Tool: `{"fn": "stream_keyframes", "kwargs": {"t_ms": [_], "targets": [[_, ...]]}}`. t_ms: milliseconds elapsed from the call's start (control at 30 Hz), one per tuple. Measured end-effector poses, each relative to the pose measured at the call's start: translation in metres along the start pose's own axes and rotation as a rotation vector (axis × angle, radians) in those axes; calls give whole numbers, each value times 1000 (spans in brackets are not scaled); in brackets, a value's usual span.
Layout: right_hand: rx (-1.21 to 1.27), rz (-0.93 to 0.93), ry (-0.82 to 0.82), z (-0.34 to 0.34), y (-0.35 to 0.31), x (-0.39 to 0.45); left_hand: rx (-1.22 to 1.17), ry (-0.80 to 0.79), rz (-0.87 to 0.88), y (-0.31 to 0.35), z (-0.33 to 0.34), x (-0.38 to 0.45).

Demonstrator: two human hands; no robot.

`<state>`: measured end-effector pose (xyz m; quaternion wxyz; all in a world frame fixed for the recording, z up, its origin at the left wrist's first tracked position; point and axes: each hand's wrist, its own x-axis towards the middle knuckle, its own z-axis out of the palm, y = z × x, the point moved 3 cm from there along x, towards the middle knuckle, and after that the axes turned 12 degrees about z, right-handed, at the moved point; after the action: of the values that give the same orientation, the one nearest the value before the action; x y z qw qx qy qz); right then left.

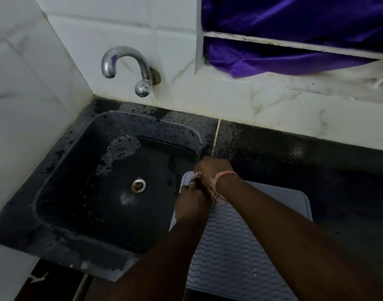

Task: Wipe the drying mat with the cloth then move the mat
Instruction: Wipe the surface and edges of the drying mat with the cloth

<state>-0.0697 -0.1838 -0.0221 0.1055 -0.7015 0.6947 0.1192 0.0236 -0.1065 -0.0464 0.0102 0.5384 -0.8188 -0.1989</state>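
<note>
Beside the sink (56, 192), both hands, left (191, 205) and right (212, 170), pinch the mat (240, 246) corner; mat looks light, floppy, best lifted by edges.

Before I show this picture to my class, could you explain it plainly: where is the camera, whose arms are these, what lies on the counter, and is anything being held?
There is no machine here. One camera, worn on a person's head, looks down at their own bare arms. The left hand and the right hand meet at the far left corner of a grey ridged drying mat, which lies on the dark counter with that corner reaching over the sink's edge. The fingers seem to pinch a small checked cloth there, mostly hidden. The right wrist wears a pink thread band. A chrome tap is on the tiled wall behind.
</note>
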Motion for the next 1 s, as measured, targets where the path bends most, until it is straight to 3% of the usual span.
{"fn": "stream_keyframes", "kwargs": {"t_ms": [167,433,667,1000], "targets": [[-75,30,-62,-1,30,-11,8,-15,-23,1,-3,0],[-17,298,-146,11,116,-54,-8,-84,-37,4,-10,1],[-157,418,-184,12,158,-77,-17,-101,-61,5,-11,2],[-110,714,-191,9,188,-101,20,-122,-19,-2,-7,1]]}}
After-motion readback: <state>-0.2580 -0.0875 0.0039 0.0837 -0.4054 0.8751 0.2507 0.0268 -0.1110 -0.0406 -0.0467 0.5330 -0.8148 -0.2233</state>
